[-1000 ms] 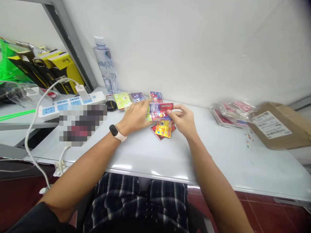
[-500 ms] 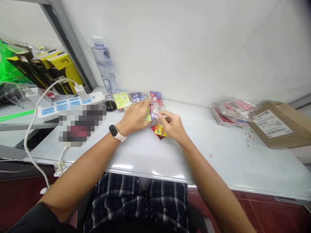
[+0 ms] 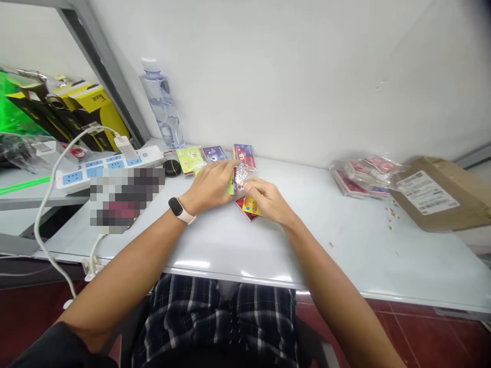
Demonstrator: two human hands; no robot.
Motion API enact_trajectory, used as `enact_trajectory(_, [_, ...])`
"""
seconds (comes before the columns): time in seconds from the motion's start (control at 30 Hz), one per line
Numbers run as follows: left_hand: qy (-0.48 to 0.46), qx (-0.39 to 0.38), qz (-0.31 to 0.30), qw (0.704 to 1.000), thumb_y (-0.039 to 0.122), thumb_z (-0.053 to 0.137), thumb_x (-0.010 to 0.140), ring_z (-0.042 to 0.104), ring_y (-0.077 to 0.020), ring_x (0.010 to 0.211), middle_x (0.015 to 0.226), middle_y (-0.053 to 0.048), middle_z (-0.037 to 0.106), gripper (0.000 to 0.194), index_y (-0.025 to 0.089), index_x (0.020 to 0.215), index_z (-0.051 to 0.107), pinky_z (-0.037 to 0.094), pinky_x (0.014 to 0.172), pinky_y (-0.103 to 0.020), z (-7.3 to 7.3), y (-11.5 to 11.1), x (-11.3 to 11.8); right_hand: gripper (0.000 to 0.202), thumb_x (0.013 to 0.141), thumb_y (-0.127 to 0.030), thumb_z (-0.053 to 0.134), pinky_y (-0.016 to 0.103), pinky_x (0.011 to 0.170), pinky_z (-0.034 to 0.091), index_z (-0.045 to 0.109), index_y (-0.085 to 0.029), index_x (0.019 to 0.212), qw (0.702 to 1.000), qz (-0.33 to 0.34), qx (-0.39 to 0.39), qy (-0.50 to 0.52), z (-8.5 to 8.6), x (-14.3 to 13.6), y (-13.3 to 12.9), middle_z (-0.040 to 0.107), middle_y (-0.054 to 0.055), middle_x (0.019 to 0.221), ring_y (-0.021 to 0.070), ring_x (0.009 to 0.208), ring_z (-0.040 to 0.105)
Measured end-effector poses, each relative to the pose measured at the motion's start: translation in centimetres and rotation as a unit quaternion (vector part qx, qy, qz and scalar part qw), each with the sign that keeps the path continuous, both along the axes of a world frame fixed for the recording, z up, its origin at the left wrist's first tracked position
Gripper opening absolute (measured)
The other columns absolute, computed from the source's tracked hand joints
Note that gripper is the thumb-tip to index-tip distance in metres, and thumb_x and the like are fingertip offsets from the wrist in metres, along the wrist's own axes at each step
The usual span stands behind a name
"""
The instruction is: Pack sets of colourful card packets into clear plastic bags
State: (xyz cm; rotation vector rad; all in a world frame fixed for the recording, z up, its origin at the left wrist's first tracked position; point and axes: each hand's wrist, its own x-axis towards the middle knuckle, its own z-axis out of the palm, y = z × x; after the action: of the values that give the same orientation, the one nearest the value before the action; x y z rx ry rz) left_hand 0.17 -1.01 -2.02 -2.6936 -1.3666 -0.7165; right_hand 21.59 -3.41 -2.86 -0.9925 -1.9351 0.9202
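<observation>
Both hands pinch the crinkly card packet [image 3: 240, 176] over the far middle of the surface [image 3: 238, 240] — left hand [image 3: 212, 185] steadies, right hand [image 3: 267, 201] works the wrapper (best with small, gentle pulls).

Both forearms are bare. A black smartwatch [image 3: 177, 206] on a light pink strap sits on the wrist just behind the left hand [image 3: 210, 185]. The right hand [image 3: 268, 202] carries nothing. A dark sleeve covers the left upper arm. The lap garment is dark plaid with white lines.
</observation>
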Motion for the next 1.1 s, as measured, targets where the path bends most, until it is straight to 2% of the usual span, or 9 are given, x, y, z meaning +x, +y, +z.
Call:
enact_trajectory(0.17, [0.005, 0.0, -0.002, 1.0, 0.041, 0.072, 0.09, 0.064, -0.0403, 0.13, 0.146, -0.021, 0.064, 0.072, 0.015, 0.152, 0.046, 0.051, 0.106, -0.053, 0.0, -0.1, 0.2, 0.043, 0.102, -0.051, 0.052, 0.033, 0.075, 0.048, 0.062, -0.024, 0.069, 0.996, -0.044, -0.074, 0.018, 0.4, -0.2, -0.1, 0.063, 0.001, 0.074, 0.02, 0.074, 0.059])
enact_trajectory(0.3, [0.008, 0.013, -0.019, 1.0, 0.04, 0.073, 0.092, 0.064, -0.0389, 0.128, 0.142, -0.021, 0.065, 0.072, 0.012, 0.152, 0.043, 0.053, 0.106, -0.052, 0.3, -0.4, 0.5, 0.041, 0.1, -0.052, 0.055, 0.034, 0.078, 0.051, 0.072, -0.024, 0.076, 0.988, -0.084, -0.122, 0.05, 0.9, -0.3, 0.0, 0.054, -0.002, 0.057, 0.02, 0.068, 0.06])
enact_trajectory(0.4, [-0.008, 0.019, -0.036, 0.999, 0.038, 0.073, 0.093, 0.063, -0.0376, 0.129, 0.141, -0.02, 0.063, 0.07, 0.014, 0.152, 0.043, 0.054, 0.106, -0.052, 0.4, -0.6, 0.6, 0.038, 0.094, -0.058, 0.065, 0.035, 0.082, 0.056, 0.078, -0.023, 0.09, 0.984, -0.081, -0.139, 0.08, 0.8, -0.3, 0.3, 0.069, 0.001, 0.071, 0.0218, 0.079, 0.069])
enact_trajectory(0.47, [-0.027, 0.016, -0.06, 0.998, 0.035, 0.073, 0.093, 0.062, -0.0364, 0.13, 0.141, -0.019, 0.062, 0.069, 0.015, 0.151, 0.043, 0.054, 0.108, -0.051, 0.5, -0.6, 0.6, 0.038, 0.087, -0.06, 0.073, 0.036, 0.084, 0.058, 0.079, -0.023, 0.092, 0.981, -0.068, -0.146, 0.105, 0.5, -0.4, 0.5, 0.078, 0.004, 0.089, 0.0234, 0.088, 0.073])
enact_trajectory(0.53, [-0.045, 0.007, -0.087, 0.995, 0.032, 0.072, 0.093, 0.062, -0.0351, 0.13, 0.139, -0.019, 0.061, 0.066, 0.016, 0.15, 0.043, 0.055, 0.107, -0.05, 0.4, -0.6, 0.6, 0.037, 0.082, -0.059, 0.079, 0.037, 0.083, 0.059, 0.079, -0.023, 0.089, 0.979, -0.057, -0.156, 0.116, 0.3, -0.5, 0.6, 0.08, 0.006, 0.096, 0.0238, 0.09, 0.074])
enact_trajectory(0.67, [-0.072, -0.017, -0.126, 0.989, 0.029, 0.073, 0.092, 0.062, -0.0338, 0.128, 0.137, -0.018, 0.059, 0.067, 0.018, 0.15, 0.042, 0.057, 0.104, -0.049, 0.2, -0.6, 0.7, 0.038, 0.08, -0.059, 0.083, 0.035, 0.066, 0.06, 0.078, -0.022, 0.084, 0.968, -0.057, -0.217, 0.111, 0.2, -0.6, 0.3, 0.076, 0.004, 0.081, 0.0214, 0.071, 0.071])
enact_trajectory(0.8, [-0.106, -0.038, -0.155, 0.982, 0.03, 0.08, 0.087, 0.059, -0.0342, 0.133, 0.142, -0.017, 0.056, 0.077, 0.021, 0.152, 0.04, 0.055, 0.108, -0.051, 0.1, -0.5, 0.7, 0.039, 0.081, -0.059, 0.084, 0.037, 0.048, 0.057, 0.072, -0.022, 0.081, 0.947, -0.011, -0.287, 0.142, 0.5, -0.4, 0.0, 0.07, 0.002, 0.067, 0.0219, 0.052, 0.067])
enact_trajectory(1.0, [-0.124, -0.039, -0.161, 0.978, 0.032, 0.086, 0.082, 0.056, -0.0351, 0.14, 0.147, -0.017, 0.056, 0.083, 0.023, 0.151, 0.04, 0.051, 0.115, -0.054, 0.2, -0.3, 0.5, 0.021, 0.081, -0.039, 0.083, 0.031, 0.044, 0.052, 0.077, -0.021, 0.09, 0.952, -0.03, -0.271, 0.143, 1.1, 0.0, 0.0, 0.068, -0.001, 0.065, 0.0165, 0.049, 0.063])
enact_trajectory(1.1, [-0.127, -0.03, -0.164, 0.978, 0.034, 0.086, 0.082, 0.059, -0.0341, 0.136, 0.144, -0.016, 0.058, 0.081, 0.022, 0.149, 0.042, 0.053, 0.112, -0.052, 0.1, -0.3, 0.6, 0.02, 0.081, -0.038, 0.083, 0.03, 0.044, 0.051, 0.075, -0.02, 0.085, 0.95, -0.042, -0.276, 0.141, 1.4, 0.0, 0.0, 0.066, -0.001, 0.061, 0.0164, 0.048, 0.062])
